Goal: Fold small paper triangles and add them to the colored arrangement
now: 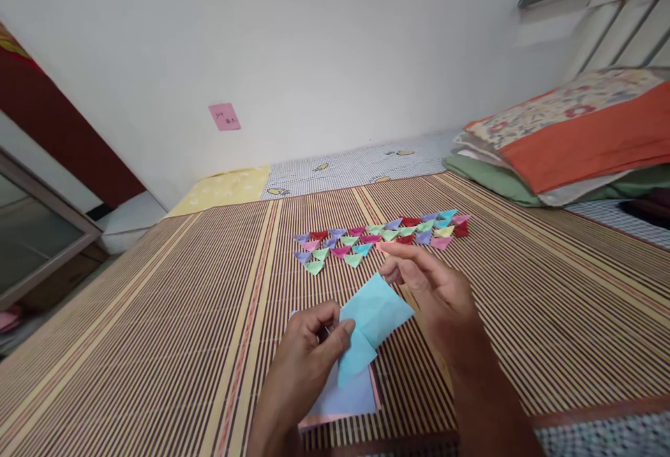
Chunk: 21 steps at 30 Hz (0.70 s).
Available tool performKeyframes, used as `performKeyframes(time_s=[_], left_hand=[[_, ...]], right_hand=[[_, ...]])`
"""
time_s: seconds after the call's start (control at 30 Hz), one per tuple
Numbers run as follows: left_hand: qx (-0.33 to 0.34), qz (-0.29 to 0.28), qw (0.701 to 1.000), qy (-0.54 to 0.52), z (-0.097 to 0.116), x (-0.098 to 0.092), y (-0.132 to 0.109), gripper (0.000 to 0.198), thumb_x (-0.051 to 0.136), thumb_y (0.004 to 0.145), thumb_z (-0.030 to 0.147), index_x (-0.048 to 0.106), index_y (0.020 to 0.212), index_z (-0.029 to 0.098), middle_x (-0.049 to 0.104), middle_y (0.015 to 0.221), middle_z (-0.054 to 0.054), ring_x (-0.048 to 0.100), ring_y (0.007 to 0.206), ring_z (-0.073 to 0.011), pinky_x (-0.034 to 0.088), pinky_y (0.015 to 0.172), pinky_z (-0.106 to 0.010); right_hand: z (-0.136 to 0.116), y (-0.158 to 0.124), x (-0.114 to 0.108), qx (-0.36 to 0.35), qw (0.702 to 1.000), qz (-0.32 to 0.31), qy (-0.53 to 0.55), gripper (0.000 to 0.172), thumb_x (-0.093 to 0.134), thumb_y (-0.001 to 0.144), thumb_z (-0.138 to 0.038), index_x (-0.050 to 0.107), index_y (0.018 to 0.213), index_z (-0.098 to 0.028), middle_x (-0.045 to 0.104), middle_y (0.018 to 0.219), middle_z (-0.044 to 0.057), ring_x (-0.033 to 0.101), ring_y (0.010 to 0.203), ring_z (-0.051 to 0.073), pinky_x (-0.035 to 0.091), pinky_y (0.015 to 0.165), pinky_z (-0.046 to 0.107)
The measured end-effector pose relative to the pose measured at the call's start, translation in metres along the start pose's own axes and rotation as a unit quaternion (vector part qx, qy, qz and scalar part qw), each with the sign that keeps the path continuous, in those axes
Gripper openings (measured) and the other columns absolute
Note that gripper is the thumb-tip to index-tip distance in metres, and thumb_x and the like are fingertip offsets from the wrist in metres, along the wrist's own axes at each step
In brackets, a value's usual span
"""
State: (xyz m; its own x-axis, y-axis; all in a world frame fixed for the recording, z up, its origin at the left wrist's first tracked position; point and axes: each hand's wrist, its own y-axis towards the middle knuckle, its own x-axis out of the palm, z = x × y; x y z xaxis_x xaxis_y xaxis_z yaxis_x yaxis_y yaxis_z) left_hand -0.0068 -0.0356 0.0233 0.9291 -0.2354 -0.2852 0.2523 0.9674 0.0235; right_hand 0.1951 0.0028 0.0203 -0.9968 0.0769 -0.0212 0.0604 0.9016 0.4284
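Observation:
My left hand (308,352) pinches a partly folded sheet of light blue paper (380,307) between thumb and fingers. The paper is tilted, with a slit or fold edge between its upper square part and a lower flap. Just above its top corner hovers my right hand (432,289), index finger stretched out and the other fingers loosely curled; nothing shows in it. Whether a fingertip touches the paper's corner, I cannot tell. Beneath the left hand lies a stack of paper sheets (348,398), lavender on top with pink edges. Beyond the hands, several small folded paper pieces (353,260) in many colours form rows.
A striped bamboo mat (209,317) covers the surface. Folded bedding (591,129) with orange and floral cloth is piled at the right. Patterned cloth (345,167) runs along the white wall, which carries a pink note (225,116). A glass-panelled frame (42,234) stands at the left.

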Motion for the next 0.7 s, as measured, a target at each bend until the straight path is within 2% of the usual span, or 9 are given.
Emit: performKeyframes(time_s=[0.07,0.13,0.17,0.23,0.3,0.37,0.43,0.53,0.7], left_hand=[[-0.004,0.014,1.0,-0.023,-0.002,0.0,0.002,0.038,0.062,0.093,0.045,0.048,0.066,0.02,0.038,0.065,0.004,0.035,0.061,-0.0127,0.028,0.056,-0.027],[-0.01,0.029,0.998,-0.046,-0.002,0.001,0.004,0.036,0.066,0.09,0.042,0.051,0.067,0.02,0.041,0.064,0.004,0.037,0.061,-0.0126,0.03,0.057,-0.026],[-0.009,0.043,0.998,-0.054,-0.002,0.002,0.005,0.035,0.067,0.089,0.041,0.051,0.066,0.02,0.042,0.064,0.004,0.038,0.061,-0.0126,0.031,0.056,-0.026],[-0.001,0.091,0.995,-0.051,0.0,0.004,0.007,0.029,0.07,0.086,0.038,0.057,0.068,0.019,0.047,0.064,0.003,0.042,0.061,-0.0128,0.033,0.057,-0.025],[0.006,0.162,0.986,-0.025,0.003,0.006,0.008,0.017,0.072,0.084,0.035,0.067,0.082,0.019,0.057,0.073,0.001,0.048,0.063,-0.0133,0.037,0.058,-0.025],[0.001,0.233,0.972,-0.008,0.006,0.007,0.008,0.019,0.073,0.082,0.036,0.069,0.092,0.02,0.063,0.082,0.0,0.05,0.063,-0.0127,0.039,0.057,-0.024],[-0.008,0.271,0.963,-0.008,0.008,0.007,0.009,0.02,0.074,0.082,0.037,0.067,0.086,0.019,0.062,0.08,0.0,0.049,0.059,-0.0113,0.038,0.053,-0.023],[-0.005,0.253,0.965,-0.068,0.006,0.007,0.01,0.024,0.075,0.081,0.039,0.065,0.08,0.017,0.062,0.072,0.0,0.052,0.06,-0.0114,0.041,0.053,-0.022],[-0.021,0.258,0.929,-0.265,-0.001,0.006,0.014,0.047,0.077,0.083,0.046,0.063,0.117,0.017,0.074,0.09,-0.007,0.068,0.076,-0.0168,0.054,0.065,-0.027]], right_hand=[[-0.002,0.0,-0.001,0.012,0.998,-0.06,0.004,0.029,0.068,0.092,-0.035,0.07,0.119,-0.026,0.071,0.095,0.002,0.065,0.083,0.017,0.052,0.069,0.028],[-0.006,0.0,0.0,0.014,0.994,-0.11,-0.021,0.015,0.073,0.087,-0.03,0.073,0.1,-0.023,0.068,0.082,-0.001,0.063,0.076,0.016,0.049,0.065,0.027],[-0.009,0.0,0.001,0.008,0.992,-0.118,-0.035,0.005,0.073,0.088,-0.027,0.072,0.091,-0.022,0.065,0.076,-0.002,0.061,0.071,0.015,0.047,0.063,0.026],[-0.016,-0.001,0.003,-0.031,0.992,-0.112,-0.055,0.011,0.069,0.09,-0.021,0.068,0.08,-0.022,0.062,0.072,-0.003,0.059,0.069,0.014,0.046,0.063,0.027],[-0.022,-0.003,0.006,-0.094,0.987,-0.116,-0.064,0.009,0.068,0.09,-0.015,0.069,0.084,-0.022,0.067,0.08,-0.002,0.063,0.078,0.015,0.048,0.071,0.028],[-0.026,-0.006,0.008,-0.147,0.977,-0.141,-0.064,0.017,0.063,0.09,-0.008,0.07,0.089,-0.023,0.07,0.088,-0.001,0.066,0.087,0.016,0.05,0.078,0.03],[-0.028,-0.007,0.011,-0.191,0.967,-0.155,-0.073,0.024,0.059,0.09,-0.001,0.069,0.093,-0.023,0.071,0.092,-0.001,0.067,0.093,0.017,0.05,0.083,0.032],[-0.026,-0.007,0.014,-0.243,0.955,-0.14,-0.096,0.026,0.057,0.089,0.002,0.067,0.092,-0.022,0.072,0.092,0.0,0.066,0.096,0.019,0.048,0.089,0.037],[-0.023,-0.003,0.018,-0.286,0.943,-0.106,-0.134,0.032,0.051,0.086,0.007,0.065,0.09,-0.022,0.073,0.096,0.002,0.064,0.104,0.021,0.047,0.093,0.041]])
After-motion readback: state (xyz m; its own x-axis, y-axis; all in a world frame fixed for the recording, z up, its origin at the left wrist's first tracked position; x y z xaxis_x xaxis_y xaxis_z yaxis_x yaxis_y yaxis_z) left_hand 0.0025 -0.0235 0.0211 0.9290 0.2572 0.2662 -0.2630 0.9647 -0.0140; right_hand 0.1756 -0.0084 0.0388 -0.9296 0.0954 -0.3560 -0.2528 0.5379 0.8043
